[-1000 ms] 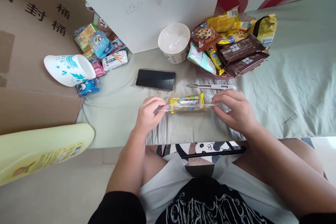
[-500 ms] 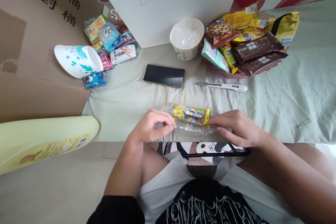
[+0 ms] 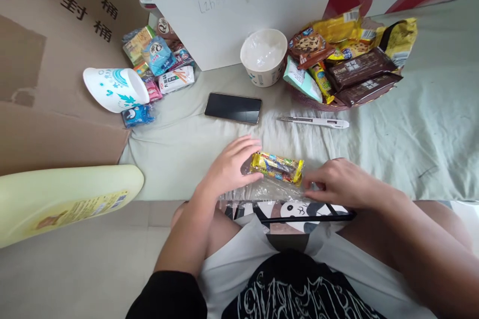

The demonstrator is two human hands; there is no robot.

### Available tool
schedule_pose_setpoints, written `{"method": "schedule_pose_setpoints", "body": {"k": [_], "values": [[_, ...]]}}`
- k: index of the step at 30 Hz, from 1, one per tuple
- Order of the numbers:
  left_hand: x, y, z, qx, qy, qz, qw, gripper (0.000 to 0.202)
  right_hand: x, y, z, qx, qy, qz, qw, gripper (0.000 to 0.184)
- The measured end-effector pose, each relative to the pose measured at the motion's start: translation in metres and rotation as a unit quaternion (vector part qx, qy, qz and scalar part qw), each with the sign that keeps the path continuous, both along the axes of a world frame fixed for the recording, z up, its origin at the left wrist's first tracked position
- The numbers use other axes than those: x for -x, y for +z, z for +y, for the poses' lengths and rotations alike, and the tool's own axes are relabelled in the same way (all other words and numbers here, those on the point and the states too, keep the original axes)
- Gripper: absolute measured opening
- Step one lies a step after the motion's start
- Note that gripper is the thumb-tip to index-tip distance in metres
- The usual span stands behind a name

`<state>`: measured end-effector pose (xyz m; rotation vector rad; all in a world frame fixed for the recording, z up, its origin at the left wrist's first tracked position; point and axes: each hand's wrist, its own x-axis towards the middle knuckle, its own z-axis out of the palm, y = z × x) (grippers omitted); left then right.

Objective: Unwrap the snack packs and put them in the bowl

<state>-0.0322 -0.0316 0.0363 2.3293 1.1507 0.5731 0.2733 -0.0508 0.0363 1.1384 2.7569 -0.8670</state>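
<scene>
A yellow snack packet point(image 3: 277, 167) with colourful print lies on a sheet of clear plastic wrap point(image 3: 267, 188) at the near edge of the covered surface. My left hand point(image 3: 234, 164) curves around the packet's left end, thumb and fingers spread apart, and appears to touch that end. At the other end, my right hand point(image 3: 335, 182) has its fingers bent together at the wrap's right edge, just beside the packet. Its fingertips are slightly blurred.
Beyond the packet lie a black phone point(image 3: 232, 107) and a white utility knife point(image 3: 316, 122). A paper bowl point(image 3: 264, 60) lined with plastic stands behind, beside a snack-filled basket point(image 3: 318, 104). At left, a tipped paper cup point(image 3: 116, 90) rests among snacks near a cardboard box point(image 3: 67, 124).
My left hand has let go of the wrap's left edge and spread open around the packet's left end. The packet and wrap have shifted slightly right and nearer to me.
</scene>
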Motion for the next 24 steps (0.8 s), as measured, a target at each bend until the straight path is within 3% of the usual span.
{"method": "schedule_pose_setpoints", "body": {"k": [2,5,8,10,12,15,20,24], "values": [[-0.002,-0.002,-0.001,0.035,-0.011,0.034,0.999,0.042,0.002,0.0,-0.003,-0.031,-0.018,-0.049,0.998,0.015],[-0.008,-0.004,-0.005,0.063,0.047,0.059,0.995,0.034,0.001,-0.002,-0.003,-0.143,-0.112,-0.074,0.981,0.03],[-0.02,-0.006,-0.007,0.093,0.115,0.049,0.988,0.03,0.004,0.002,-0.003,-0.247,-0.19,0.041,0.949,0.023],[-0.029,-0.007,-0.007,0.128,0.145,0.023,0.981,0.029,0.011,0.007,-0.005,-0.282,-0.183,0.147,0.93,0.015],[-0.035,-0.006,-0.005,0.174,0.155,-0.002,0.972,0.032,0.022,0.01,-0.009,-0.292,-0.137,0.217,0.921,0.011],[-0.038,-0.001,-0.001,0.255,0.149,-0.03,0.955,0.035,0.038,0.003,-0.016,-0.282,-0.084,0.227,0.929,0.013],[-0.027,0.007,0.008,0.41,0.073,-0.076,0.906,0.043,0.047,-0.017,-0.022,-0.291,-0.16,0.116,0.936,0.016],[-0.025,0.01,0.012,0.466,0.103,-0.083,0.875,0.018,0.046,-0.02,-0.021,-0.314,-0.183,0.085,0.928,0.03]]}}
